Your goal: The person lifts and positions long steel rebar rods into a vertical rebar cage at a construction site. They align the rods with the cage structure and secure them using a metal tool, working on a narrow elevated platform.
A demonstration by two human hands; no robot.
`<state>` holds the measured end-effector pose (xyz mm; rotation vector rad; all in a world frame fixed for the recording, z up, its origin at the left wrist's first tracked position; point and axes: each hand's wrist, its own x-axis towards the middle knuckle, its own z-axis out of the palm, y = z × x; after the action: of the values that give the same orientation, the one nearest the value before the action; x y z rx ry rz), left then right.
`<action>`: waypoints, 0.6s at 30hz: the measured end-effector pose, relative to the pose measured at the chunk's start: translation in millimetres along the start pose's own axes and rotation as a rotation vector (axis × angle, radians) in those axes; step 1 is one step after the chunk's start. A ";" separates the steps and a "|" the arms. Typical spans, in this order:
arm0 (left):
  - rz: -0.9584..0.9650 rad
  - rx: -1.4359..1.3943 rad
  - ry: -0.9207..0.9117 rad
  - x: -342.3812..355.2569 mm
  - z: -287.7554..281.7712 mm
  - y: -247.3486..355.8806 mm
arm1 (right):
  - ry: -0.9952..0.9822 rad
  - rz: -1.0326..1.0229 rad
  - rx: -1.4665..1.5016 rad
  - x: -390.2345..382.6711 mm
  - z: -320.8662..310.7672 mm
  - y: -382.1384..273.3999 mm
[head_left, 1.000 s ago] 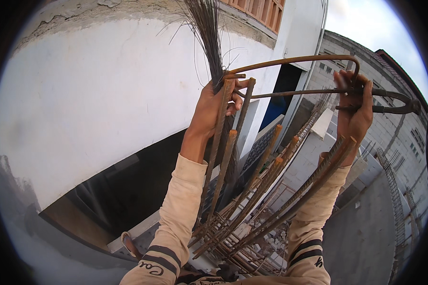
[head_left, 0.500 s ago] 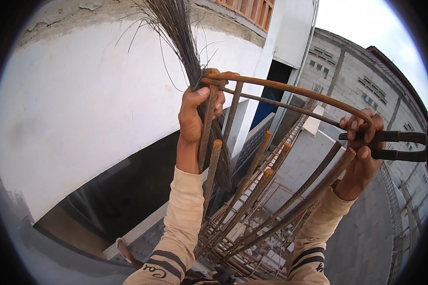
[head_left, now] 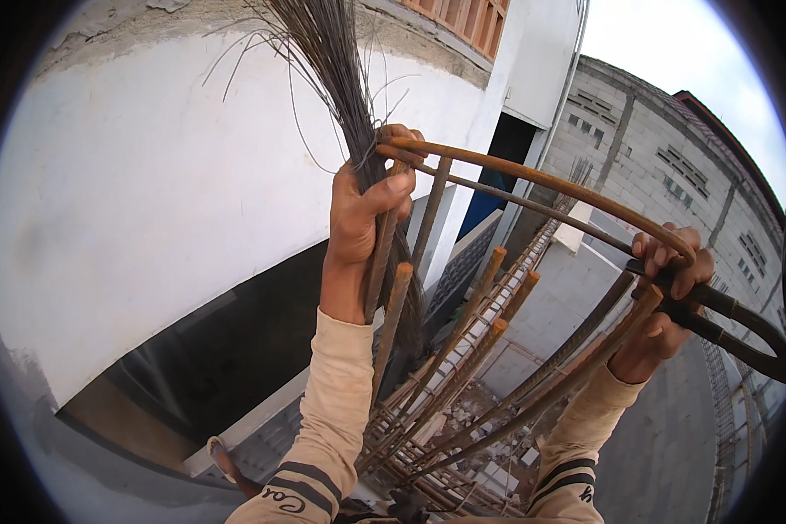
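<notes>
A rusty bent rebar stirrup spans between my two hands at the tops of several upright ribbed bars. My left hand is closed round a thick bundle of dark tie wire and the stirrup's left end, beside an upright rebar. Loose wire ends fan out above that fist. At the right, the fingers of my right hand curl over the stirrup's rounded corner. That same hand also grips dark pincers, tilted down to the right, near the top of another rebar.
Below, the rebar cage runs down among broken rubble. A white wall with a dark opening stands at left, a grey block wall at right. A foot in a sandal shows lower left.
My right hand and the stirrup's right end have dropped slightly. The pincers have swung from nearly level to slanting down to the right. My left hand has barely moved.
</notes>
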<state>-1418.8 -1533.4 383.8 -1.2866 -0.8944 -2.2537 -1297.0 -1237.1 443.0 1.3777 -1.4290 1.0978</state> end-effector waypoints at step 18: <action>0.070 0.097 -0.041 -2.3 -1.7 3.7 | -0.135 -0.091 -0.211 -2.3 -10.9 -11.5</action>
<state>-1416.4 -1537.2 382.4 -1.3050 -0.9456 -2.1108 -1285.5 -1226.1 444.0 1.3709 -1.5159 0.7843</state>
